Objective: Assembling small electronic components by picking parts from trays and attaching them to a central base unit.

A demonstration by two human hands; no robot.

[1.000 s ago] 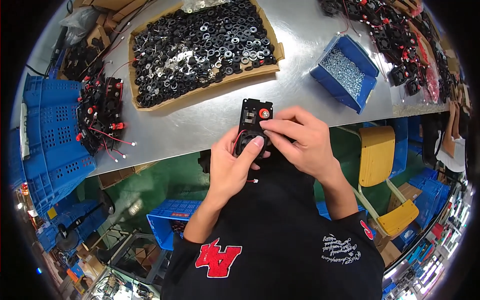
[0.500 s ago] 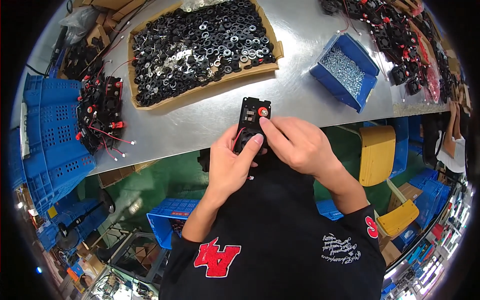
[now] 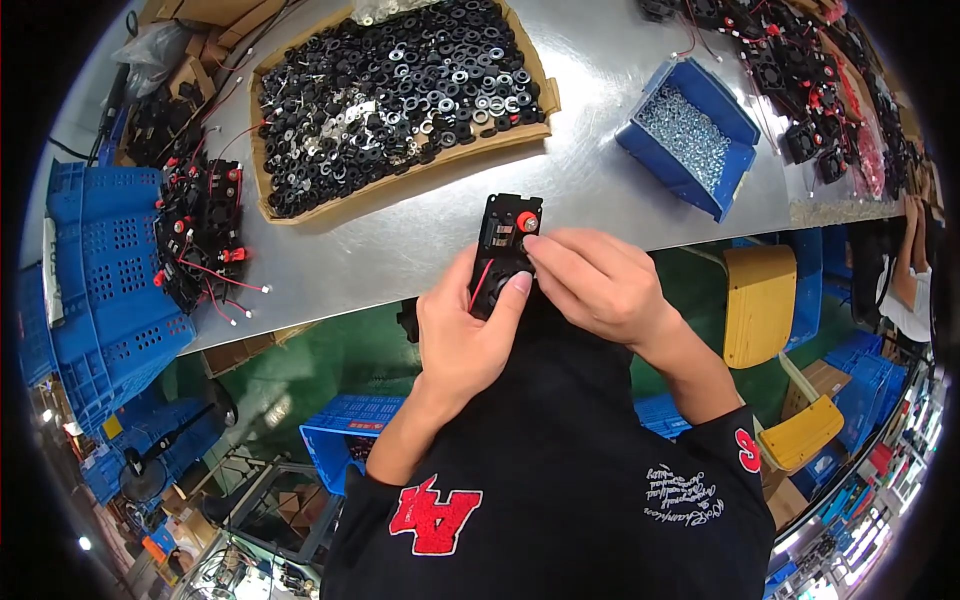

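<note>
Black module (image 3: 503,250) with red round knob (image 3: 526,221) held upright over the metal table's (image 3: 400,240) near edge, left hand (image 3: 466,330) clasped around its lower half, thumb pressed on its front, right hand (image 3: 598,285) fingertips pinching its right side below the knob

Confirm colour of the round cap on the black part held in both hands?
Red. The round cap sits at the upper right of the black part, clearest in the head view.

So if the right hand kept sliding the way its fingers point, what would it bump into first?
The right hand points leftward, fingertips on the small black part with a red knob. Going on, it would probably meet the left hand, whose thumb grips that part. Depth is hard to judge.
</note>
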